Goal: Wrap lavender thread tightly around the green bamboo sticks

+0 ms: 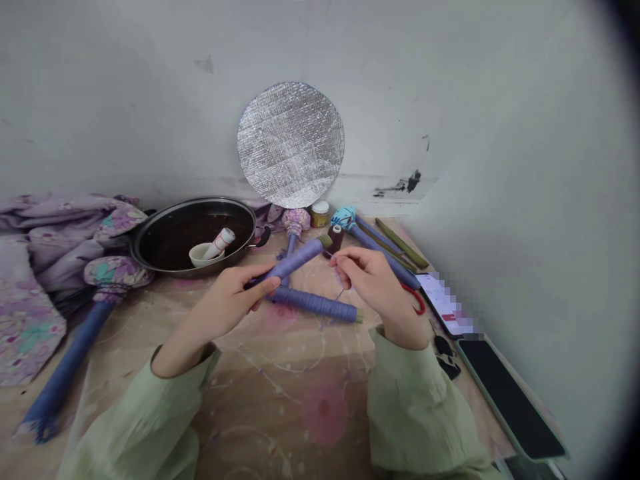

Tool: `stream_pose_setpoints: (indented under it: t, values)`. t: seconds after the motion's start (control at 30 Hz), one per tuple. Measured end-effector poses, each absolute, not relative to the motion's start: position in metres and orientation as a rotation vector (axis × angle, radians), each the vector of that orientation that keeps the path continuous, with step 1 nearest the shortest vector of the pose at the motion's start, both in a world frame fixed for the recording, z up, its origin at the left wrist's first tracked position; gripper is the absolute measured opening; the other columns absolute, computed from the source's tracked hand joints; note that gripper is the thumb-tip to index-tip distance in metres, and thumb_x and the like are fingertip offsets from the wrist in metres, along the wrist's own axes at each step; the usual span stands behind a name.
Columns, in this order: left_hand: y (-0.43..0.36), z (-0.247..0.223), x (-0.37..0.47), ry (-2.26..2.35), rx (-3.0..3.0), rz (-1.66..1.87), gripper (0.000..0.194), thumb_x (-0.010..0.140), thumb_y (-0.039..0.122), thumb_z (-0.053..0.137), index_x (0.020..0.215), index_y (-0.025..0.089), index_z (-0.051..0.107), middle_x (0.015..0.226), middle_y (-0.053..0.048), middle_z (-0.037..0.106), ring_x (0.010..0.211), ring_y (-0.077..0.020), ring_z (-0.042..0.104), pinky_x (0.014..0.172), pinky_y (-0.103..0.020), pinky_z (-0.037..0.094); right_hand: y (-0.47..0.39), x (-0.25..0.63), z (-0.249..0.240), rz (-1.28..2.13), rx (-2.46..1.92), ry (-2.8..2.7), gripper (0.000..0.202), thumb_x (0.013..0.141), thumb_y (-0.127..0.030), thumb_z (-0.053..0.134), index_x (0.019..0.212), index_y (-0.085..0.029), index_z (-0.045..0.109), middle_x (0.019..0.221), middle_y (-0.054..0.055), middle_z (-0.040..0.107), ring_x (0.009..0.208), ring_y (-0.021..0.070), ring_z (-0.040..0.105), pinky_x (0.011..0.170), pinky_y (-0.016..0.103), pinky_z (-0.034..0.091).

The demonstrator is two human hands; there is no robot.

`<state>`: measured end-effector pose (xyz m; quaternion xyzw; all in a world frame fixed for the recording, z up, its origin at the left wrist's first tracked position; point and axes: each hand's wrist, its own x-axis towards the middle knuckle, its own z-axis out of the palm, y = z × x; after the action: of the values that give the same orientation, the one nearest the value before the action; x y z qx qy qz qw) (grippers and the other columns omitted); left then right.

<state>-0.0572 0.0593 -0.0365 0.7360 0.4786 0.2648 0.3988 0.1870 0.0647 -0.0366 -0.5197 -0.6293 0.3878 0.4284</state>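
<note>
A stick wrapped in smooth purple-blue thread [299, 260] is gripped near its lower left end by my left hand [235, 293]. Its greenish tip points up and right. Just right of that tip, my right hand [364, 275] pinches a thin thread [341, 293], which shows as a short line below the fingers. Under the held stick, a second stick wound with ridged blue thread [320, 304] lies on the table. Behind my right fingers stands a dark thread spool [336, 239]. My left fingertips hide part of the held stick.
Behind on the left sits a black pan [195, 235] holding a white bowl [199, 254]. Floral cloth [30, 300] and a cloth-headed blue stick [75, 360] lie left. On the right are a lit phone [443, 303], red scissors [416, 300] and a dark phone [510, 397]. A silver disc [291, 145] leans behind.
</note>
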Motion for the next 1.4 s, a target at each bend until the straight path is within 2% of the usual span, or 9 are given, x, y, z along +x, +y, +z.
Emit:
stream_pose_setpoints:
  t: [0.17,0.37,0.43,0.5,0.57,0.63,0.9,1.03,1.4]
  values:
    - [0.058,-0.039,-0.055,1.256,1.964,0.664,0.036,0.095,0.046,0.052,0.103,0.017,0.072,0.057,0.005,0.047,0.053,-0.0115,0.043,0.048,-0.021,0.035,0.061,0.182,-0.034,0.949,-1.298,-1.575,0.018,0.084,-0.022,0.051,0.071,-0.021,0.063,0.049,-0.005,0.051,0.047,0.0132,0.049,0.049,0.027,0.035]
    - [0.055,-0.037,-0.052,1.284,2.094,0.704,0.033,0.094,0.043,0.053,0.098,0.019,0.075,0.060,0.003,0.059,0.055,-0.0133,0.051,0.051,-0.022,0.041,0.062,0.180,-0.036,0.994,-1.285,-1.522,0.018,0.082,-0.023,0.052,0.070,-0.020,0.065,0.050,-0.005,0.051,0.046,0.0129,0.048,0.046,0.026,0.033]
    - [0.055,-0.038,-0.051,1.316,2.127,0.736,0.032,0.094,0.043,0.054,0.101,0.020,0.076,0.071,-0.001,0.071,0.066,-0.0182,0.064,0.061,-0.026,0.050,0.063,0.179,-0.037,1.017,-1.285,-1.489,0.019,0.084,-0.026,0.054,0.070,-0.020,0.065,0.051,-0.004,0.052,0.047,0.0129,0.049,0.046,0.026,0.034]
    - [0.055,-0.040,-0.051,1.326,2.163,0.769,0.031,0.094,0.041,0.054,0.102,0.021,0.076,0.093,-0.006,0.079,0.085,-0.0237,0.072,0.077,-0.033,0.056,0.063,0.178,-0.037,1.025,-1.288,-1.459,0.025,0.087,-0.033,0.056,0.068,-0.019,0.064,0.052,-0.004,0.052,0.047,0.0126,0.048,0.046,0.027,0.034]
    - [0.055,-0.042,-0.050,1.318,2.213,0.785,0.030,0.095,0.038,0.054,0.105,0.020,0.076,0.109,-0.010,0.079,0.097,-0.0267,0.073,0.088,-0.037,0.056,0.063,0.177,-0.038,1.020,-1.285,-1.439,0.032,0.089,-0.042,0.058,0.067,-0.019,0.063,0.051,-0.003,0.051,0.046,0.0123,0.047,0.046,0.027,0.033]
    - [0.053,-0.043,-0.049,1.310,2.278,0.789,0.031,0.097,0.033,0.053,0.111,0.017,0.074,0.111,-0.011,0.078,0.100,-0.0273,0.073,0.090,-0.040,0.055,0.064,0.177,-0.039,1.000,-1.281,-1.433,0.037,0.090,-0.048,0.059,0.067,-0.019,0.062,0.051,-0.004,0.051,0.046,0.0121,0.046,0.046,0.027,0.032]
    - [0.044,-0.044,-0.048,1.322,2.494,0.817,0.032,0.101,0.027,0.050,0.122,0.015,0.070,0.107,-0.011,0.075,0.094,-0.0243,0.072,0.084,-0.036,0.057,0.063,0.177,-0.041,0.922,-1.308,-1.487,0.042,0.091,-0.045,0.061,0.058,-0.022,0.051,0.046,-0.006,0.046,0.044,0.0113,0.042,0.049,0.028,0.031]
    - [0.041,-0.046,-0.052,1.408,2.640,0.822,0.035,0.102,0.027,0.048,0.130,0.016,0.065,0.104,-0.010,0.073,0.086,-0.0223,0.072,0.075,-0.033,0.057,0.064,0.178,-0.041,0.959,-1.298,-1.472,0.040,0.090,-0.044,0.062,0.059,-0.021,0.052,0.046,-0.006,0.047,0.045,0.0112,0.042,0.049,0.028,0.031]
    - [0.032,-0.049,-0.044,1.507,2.865,0.929,0.030,0.103,0.020,0.048,0.128,0.014,0.064,0.104,-0.010,0.074,0.078,-0.0211,0.073,0.065,-0.031,0.056,0.065,0.175,-0.045,1.045,-1.189,-1.300,0.041,0.088,-0.051,0.067,0.062,-0.019,0.060,0.048,-0.005,0.048,0.043,0.0099,0.041,0.046,0.028,0.027]
